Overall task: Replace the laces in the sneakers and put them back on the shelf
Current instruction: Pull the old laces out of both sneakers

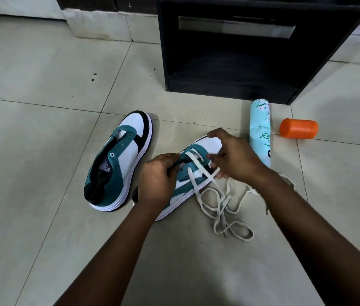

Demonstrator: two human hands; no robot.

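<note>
Two teal, white and black sneakers lie on the tiled floor. The left sneaker (119, 164) has empty eyelets and no lace. The right sneaker (193, 171) is partly hidden under my hands, with a white lace (221, 204) threaded through its front eyelets and trailing in loose loops on the floor to the right. My left hand (159, 180) grips the sneaker's tongue and eyelet edge. My right hand (233, 156) pinches a strand of the lace over the sneaker's right side.
A black shelf unit (227, 51) with an open lower compartment stands ahead. A pale green spray can (260, 129) lies on the floor right of the sneaker, with its orange cap (298, 128) beside it. A white plinth (99, 25) is at the back left.
</note>
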